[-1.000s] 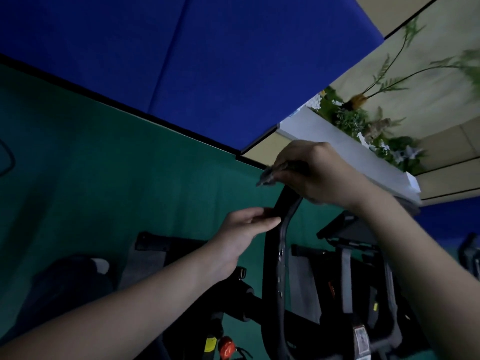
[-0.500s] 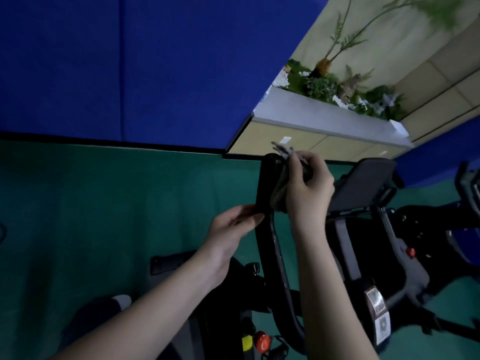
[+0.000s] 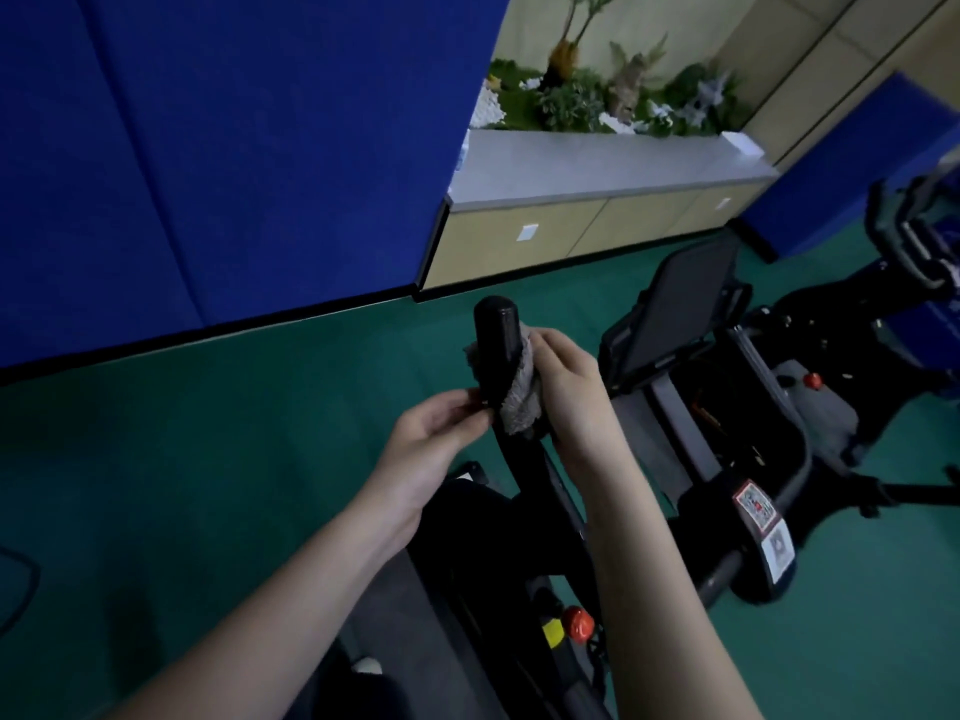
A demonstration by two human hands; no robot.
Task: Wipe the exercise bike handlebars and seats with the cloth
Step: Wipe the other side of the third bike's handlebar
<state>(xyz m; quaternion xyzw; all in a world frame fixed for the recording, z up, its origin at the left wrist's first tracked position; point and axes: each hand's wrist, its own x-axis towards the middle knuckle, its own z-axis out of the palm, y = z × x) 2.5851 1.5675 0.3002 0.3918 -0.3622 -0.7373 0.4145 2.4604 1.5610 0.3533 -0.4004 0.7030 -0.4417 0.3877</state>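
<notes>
A black handlebar [image 3: 497, 335] of the exercise bike rises upright in the middle of the view, its rounded top bare. A grey fluffy cloth [image 3: 521, 402] is wrapped round the bar just below the top. My right hand [image 3: 569, 387] grips the cloth against the bar's right side. My left hand [image 3: 434, 433] touches the bar's left side with its fingertips, just below the cloth; its fingers look lightly bent. The bike's black frame [image 3: 493, 543] runs down under my forearms.
A second exercise bike [image 3: 727, 407] with a dark seat back [image 3: 685, 298] stands to the right, another machine [image 3: 914, 241] beyond it. Green floor, blue wall pads [image 3: 234, 148] and a low cabinet with plants [image 3: 597, 200] lie behind. A red knob [image 3: 577, 622] sits low on the frame.
My right hand with the cloth has slid down from the handlebar's top, leaving the tip bare. The view has tilted and swung, showing more floor and the bikes on the right.
</notes>
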